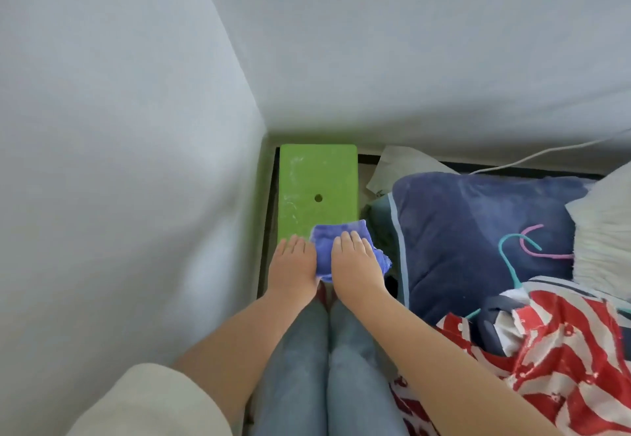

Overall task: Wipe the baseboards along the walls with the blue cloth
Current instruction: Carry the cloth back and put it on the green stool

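Note:
The blue cloth [324,248] lies crumpled on the near end of a green stool [317,183] standing in the corner. My right hand [356,263] rests palm down on the cloth, fingers together. My left hand [293,265] lies flat beside it on the stool's near edge, touching the cloth's left side. A dark baseboard [268,217] runs along the foot of the left wall, close to the stool. Another dark baseboard strip [512,171] shows along the back wall behind the bedding.
White walls meet in the corner above the stool. To the right lie a navy pillow [478,230], a teal and a pink hanger [519,251], red-and-white striped fabric [546,350], white folded cloth [604,230] and a white cable [546,152]. My jeans-clad legs fill the bottom centre.

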Tool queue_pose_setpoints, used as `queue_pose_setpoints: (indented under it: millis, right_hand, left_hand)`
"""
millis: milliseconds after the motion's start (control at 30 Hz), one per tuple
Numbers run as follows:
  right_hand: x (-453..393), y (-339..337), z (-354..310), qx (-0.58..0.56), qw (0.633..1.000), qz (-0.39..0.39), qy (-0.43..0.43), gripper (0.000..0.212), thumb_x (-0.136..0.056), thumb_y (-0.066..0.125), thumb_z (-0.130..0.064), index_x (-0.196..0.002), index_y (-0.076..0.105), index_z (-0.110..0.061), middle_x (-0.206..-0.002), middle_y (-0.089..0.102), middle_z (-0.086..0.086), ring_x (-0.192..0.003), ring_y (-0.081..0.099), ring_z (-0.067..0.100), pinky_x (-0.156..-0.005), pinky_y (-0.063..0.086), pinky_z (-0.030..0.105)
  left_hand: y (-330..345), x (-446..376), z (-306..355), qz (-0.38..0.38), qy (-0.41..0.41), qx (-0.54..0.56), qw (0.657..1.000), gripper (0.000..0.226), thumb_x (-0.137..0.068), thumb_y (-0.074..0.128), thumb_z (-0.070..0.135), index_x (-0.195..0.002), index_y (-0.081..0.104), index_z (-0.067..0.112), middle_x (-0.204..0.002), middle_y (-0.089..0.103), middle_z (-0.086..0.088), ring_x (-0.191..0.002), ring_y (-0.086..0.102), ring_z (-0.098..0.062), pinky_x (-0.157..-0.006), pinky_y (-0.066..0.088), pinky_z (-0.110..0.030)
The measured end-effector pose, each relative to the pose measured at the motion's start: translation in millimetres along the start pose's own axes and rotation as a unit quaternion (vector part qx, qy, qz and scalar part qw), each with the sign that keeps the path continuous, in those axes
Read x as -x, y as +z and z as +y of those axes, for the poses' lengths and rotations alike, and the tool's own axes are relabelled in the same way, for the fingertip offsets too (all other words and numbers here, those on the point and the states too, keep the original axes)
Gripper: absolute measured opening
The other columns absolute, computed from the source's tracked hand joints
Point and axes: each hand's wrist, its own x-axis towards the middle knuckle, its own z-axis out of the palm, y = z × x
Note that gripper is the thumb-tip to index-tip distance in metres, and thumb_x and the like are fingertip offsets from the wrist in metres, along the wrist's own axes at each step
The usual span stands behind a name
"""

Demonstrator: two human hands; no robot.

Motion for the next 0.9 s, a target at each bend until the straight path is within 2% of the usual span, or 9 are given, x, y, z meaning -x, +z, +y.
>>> queue_pose_setpoints:
  millis: [233,367,467,533,600,667,733,800,900]
  right_hand:
    - [-131,59,21,-0.047,0.998,-0.052,0.004,0.055,-0.101,0.03,-0.014,-0.15,0.008,-0.001,-0.158,0.01,0.013,-0.146,0.006,0.025,-0.118,0.005,0.034]
    - [-176,84,28,-0.043,0.996,-0.071,-0.023,0.057,-0.1,0.027,-0.01,-0.151,0.003,-0.001,-0.158,0.002,0.013,-0.146,0.001,0.027,-0.118,0.002,0.036]
    - [-192,93,41,-0.039,0.991,-0.107,-0.066,0.063,-0.097,0.033,-0.007,-0.151,0.0,-0.003,-0.159,-0.002,0.011,-0.147,-0.001,0.025,-0.117,0.001,0.035]
    - [-196,92,56,-0.055,0.985,-0.13,-0.097,0.066,-0.095,0.038,-0.008,-0.151,0.004,-0.004,-0.159,-0.001,0.009,-0.147,0.0,0.023,-0.117,0.002,0.033]
    - [-196,88,71,-0.091,0.981,-0.134,-0.104,0.062,-0.091,0.032,-0.015,-0.15,0.017,-0.002,-0.158,0.01,0.011,-0.146,0.008,0.024,-0.117,0.006,0.033]
    - [-195,84,81,-0.146,0.983,-0.09,-0.058,0.056,-0.088,0.03,-0.016,-0.139,0.039,0.004,-0.147,0.037,0.019,-0.138,0.031,0.031,-0.112,0.022,0.037]
    - [-199,80,86,-0.156,0.987,-0.041,0.026,0.041,-0.095,0.04,-0.016,-0.13,0.047,0.002,-0.127,0.054,0.016,-0.121,0.048,0.032,-0.097,0.035,0.037]
    - [-208,80,84,-0.098,0.99,-0.055,0.09,0.049,-0.099,0.039,-0.029,-0.141,0.035,-0.006,-0.126,0.055,0.011,-0.119,0.049,0.028,-0.093,0.037,0.035]
    - [-225,85,77,-0.081,0.981,-0.119,0.131,0.057,-0.099,0.035,-0.036,-0.148,0.021,-0.011,-0.128,0.055,0.012,-0.121,0.047,0.028,-0.097,0.033,0.035]
  left_hand:
    - [73,-112,-28,-0.074,-0.007,0.025,0.997,0.031,-0.094,0.045,0.025,-0.122,0.047,0.011,-0.122,0.053,-0.002,-0.116,0.045,-0.02,-0.093,0.031,-0.027]
    - [99,-154,-37,-0.101,-0.074,0.095,0.988,0.026,-0.092,0.051,0.025,-0.112,0.055,0.01,-0.113,0.061,-0.007,-0.105,0.055,-0.027,-0.078,0.041,-0.032]
    - [109,-170,-44,-0.126,-0.068,0.122,0.982,0.026,-0.091,0.049,0.02,-0.114,0.054,0.009,-0.114,0.06,-0.009,-0.105,0.054,-0.029,-0.076,0.043,-0.033]
    - [108,-176,-47,-0.14,-0.041,0.128,0.981,0.025,-0.09,0.046,0.017,-0.113,0.054,0.009,-0.113,0.06,-0.008,-0.104,0.054,-0.028,-0.073,0.041,-0.033]
    - [101,-180,-48,-0.133,-0.054,0.152,0.978,0.028,-0.091,0.042,0.017,-0.114,0.053,0.008,-0.114,0.059,-0.01,-0.102,0.054,-0.028,-0.074,0.041,-0.033]
    - [94,-182,-48,-0.116,-0.093,0.182,0.972,0.031,-0.095,0.037,0.022,-0.115,0.053,0.005,-0.112,0.059,-0.011,-0.1,0.054,-0.028,-0.074,0.041,-0.033]
    - [87,-185,-43,-0.122,-0.13,0.202,0.963,0.037,-0.098,0.035,0.034,-0.112,0.054,0.006,-0.105,0.058,-0.011,-0.1,0.056,-0.03,-0.073,0.039,-0.032]
    - [87,-192,-35,-0.136,-0.168,0.257,0.942,0.036,-0.097,0.041,0.037,-0.112,0.054,0.008,-0.106,0.06,-0.01,-0.102,0.057,-0.03,-0.073,0.04,-0.03]
    - [92,-205,-24,-0.14,-0.231,0.374,0.887,0.032,-0.093,0.051,0.02,-0.122,0.051,0.008,-0.119,0.059,-0.01,-0.108,0.055,-0.028,-0.075,0.036,-0.025]
